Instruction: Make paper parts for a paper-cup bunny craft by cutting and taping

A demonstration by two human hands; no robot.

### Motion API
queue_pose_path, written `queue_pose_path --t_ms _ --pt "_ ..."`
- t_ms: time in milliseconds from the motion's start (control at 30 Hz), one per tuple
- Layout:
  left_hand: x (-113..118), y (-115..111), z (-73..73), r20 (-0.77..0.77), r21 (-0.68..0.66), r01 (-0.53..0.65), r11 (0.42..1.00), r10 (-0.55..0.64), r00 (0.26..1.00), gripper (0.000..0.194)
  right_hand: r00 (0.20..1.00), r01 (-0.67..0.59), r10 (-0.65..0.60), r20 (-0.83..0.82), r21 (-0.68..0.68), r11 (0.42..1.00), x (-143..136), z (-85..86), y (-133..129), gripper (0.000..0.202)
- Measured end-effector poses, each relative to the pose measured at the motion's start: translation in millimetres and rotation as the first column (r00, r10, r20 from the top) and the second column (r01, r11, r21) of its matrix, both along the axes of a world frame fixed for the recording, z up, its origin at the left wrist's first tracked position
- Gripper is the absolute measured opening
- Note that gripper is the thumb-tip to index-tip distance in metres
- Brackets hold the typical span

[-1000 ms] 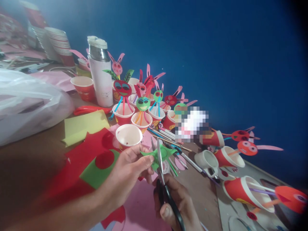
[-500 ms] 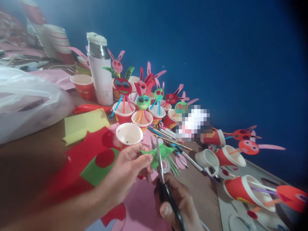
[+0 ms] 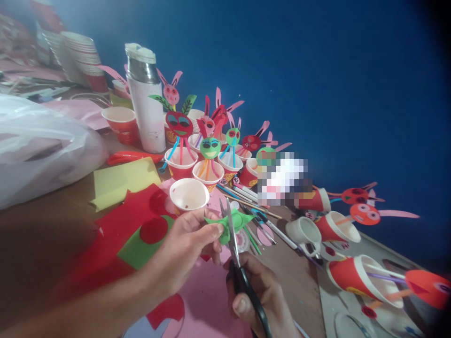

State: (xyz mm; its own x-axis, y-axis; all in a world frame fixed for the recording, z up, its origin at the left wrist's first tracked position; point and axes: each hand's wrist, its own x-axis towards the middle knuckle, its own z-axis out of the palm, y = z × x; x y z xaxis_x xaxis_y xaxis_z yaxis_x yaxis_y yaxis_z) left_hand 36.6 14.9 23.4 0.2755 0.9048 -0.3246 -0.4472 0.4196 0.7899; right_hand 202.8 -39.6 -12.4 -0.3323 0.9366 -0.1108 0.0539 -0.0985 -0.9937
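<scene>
My left hand pinches a small piece of green paper between thumb and fingers. Black-handled scissors are gripped in my right hand, their blades slightly parted and pointing away from me across the green piece. An empty-looking white paper cup with a few specks inside stands just beyond my left hand. Beneath both hands lies pink paper. Left of them are red paper and a green sheet with a round red shape on it.
Red paper cups holding paper-faced figures stand along the blue wall. A white flask rises behind them. Pens and a white mug lie to the right. A plastic bag and yellow paper are at left.
The scissor blades and green piece have shifted very slightly, with the piece's right tip a little further left. Both hands keep their hold; the view has moved a touch.
</scene>
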Motion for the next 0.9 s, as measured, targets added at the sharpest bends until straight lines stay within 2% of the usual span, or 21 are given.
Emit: queue_pose_path --t_ms 300,900 --pt "-2.3 -0.7 0.4 -0.053 0.045 0.035 0.998 -0.032 0.998 0.008 1.0 -0.021 0.021 0.022 0.015 1.0 -2.2 9.1 1.1 0.051" --pt "-5.7 1.2 1.8 -0.077 0.062 0.119 0.991 -0.114 0.99 0.011 0.998 0.001 0.0 0.062 -0.014 1.0 0.4 9.4 -0.1 0.054"
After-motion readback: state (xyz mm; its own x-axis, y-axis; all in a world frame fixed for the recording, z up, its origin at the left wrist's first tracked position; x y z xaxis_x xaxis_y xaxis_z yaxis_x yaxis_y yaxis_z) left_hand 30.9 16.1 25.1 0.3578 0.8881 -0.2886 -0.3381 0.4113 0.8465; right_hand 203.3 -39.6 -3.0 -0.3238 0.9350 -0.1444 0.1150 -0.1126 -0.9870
